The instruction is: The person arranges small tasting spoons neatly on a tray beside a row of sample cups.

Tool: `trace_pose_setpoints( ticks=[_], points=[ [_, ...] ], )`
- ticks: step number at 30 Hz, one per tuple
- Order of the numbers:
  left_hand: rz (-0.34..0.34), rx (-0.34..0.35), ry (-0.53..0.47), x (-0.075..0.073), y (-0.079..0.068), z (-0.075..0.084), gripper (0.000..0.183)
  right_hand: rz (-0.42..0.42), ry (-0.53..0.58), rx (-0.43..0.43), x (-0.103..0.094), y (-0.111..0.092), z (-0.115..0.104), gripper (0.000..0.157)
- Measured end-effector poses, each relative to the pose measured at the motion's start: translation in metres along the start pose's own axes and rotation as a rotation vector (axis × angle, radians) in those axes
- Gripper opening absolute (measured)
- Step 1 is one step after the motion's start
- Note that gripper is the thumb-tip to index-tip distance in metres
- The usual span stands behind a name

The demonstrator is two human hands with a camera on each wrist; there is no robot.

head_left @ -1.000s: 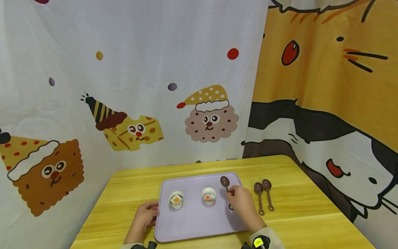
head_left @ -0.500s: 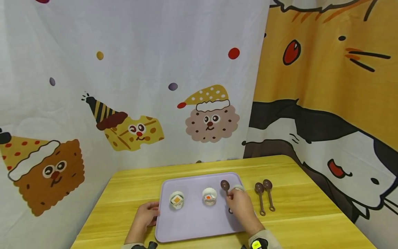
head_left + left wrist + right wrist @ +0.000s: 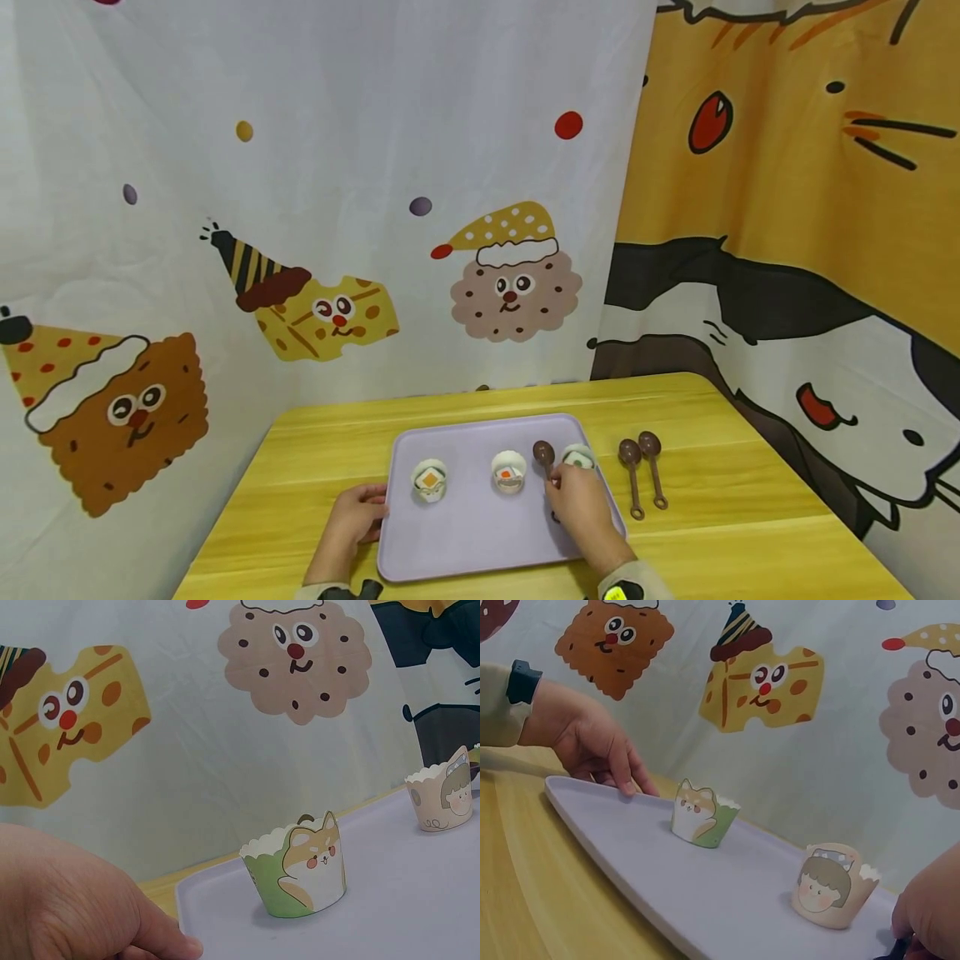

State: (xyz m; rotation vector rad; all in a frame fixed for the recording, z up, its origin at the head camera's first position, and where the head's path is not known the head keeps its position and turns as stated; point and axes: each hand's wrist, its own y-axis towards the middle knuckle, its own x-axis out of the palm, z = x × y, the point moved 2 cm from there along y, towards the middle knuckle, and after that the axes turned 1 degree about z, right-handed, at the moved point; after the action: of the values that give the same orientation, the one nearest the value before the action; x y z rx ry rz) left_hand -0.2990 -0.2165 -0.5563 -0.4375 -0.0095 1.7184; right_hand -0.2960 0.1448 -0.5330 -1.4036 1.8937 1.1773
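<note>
My right hand (image 3: 581, 504) pinches the handle of a brown spoon (image 3: 543, 452) over the right part of the lilac tray (image 3: 480, 537), the spoon's bowl pointing away from me. Beyond that hand, partly hidden by it, a third paper cup (image 3: 578, 456) shows. A pale pink cup with a child's face (image 3: 825, 892) stands left of the spoon. Farther left is a green cup with a printed dog (image 3: 304, 874); from above, a yellow and white square piece shows in it. My left hand (image 3: 358, 521) grips the tray's left edge, thumb on the rim.
Two more brown spoons, a nearer spoon (image 3: 632, 475) and a farther spoon (image 3: 654, 467), lie on the yellow wood-grain table (image 3: 720, 500) right of the tray. A cloth with cartoon prints (image 3: 337, 167) hangs behind the table.
My right hand has drawn slightly toward me, uncovering the third cup at the tray's right side. The spoon stays in its fingers, and the left hand keeps its place on the tray.
</note>
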Motion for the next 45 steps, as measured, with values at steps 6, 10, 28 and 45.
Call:
trace_pose_setpoints(
  ticks=[6, 10, 28, 45],
  points=[
    [0.003, -0.002, 0.005, 0.000, -0.001, -0.001, 0.042, 0.000, 0.024, 0.007, 0.006, -0.003, 0.003, 0.006],
    [0.007, -0.005, 0.010, 0.000, 0.000, -0.001, 0.042, -0.009, 0.016, 0.019, 0.011, -0.003, 0.006, 0.006],
    [0.006, 0.022, 0.006, 0.000, 0.000, 0.000, 0.042, -0.039, 0.008, 0.043, 0.014, -0.002, 0.007, 0.005],
    [-0.001, 0.009, -0.011, 0.000, 0.000, -0.001, 0.043, 0.003, 0.026, 0.053, 0.003, -0.004, 0.009, 0.012]
  ],
)
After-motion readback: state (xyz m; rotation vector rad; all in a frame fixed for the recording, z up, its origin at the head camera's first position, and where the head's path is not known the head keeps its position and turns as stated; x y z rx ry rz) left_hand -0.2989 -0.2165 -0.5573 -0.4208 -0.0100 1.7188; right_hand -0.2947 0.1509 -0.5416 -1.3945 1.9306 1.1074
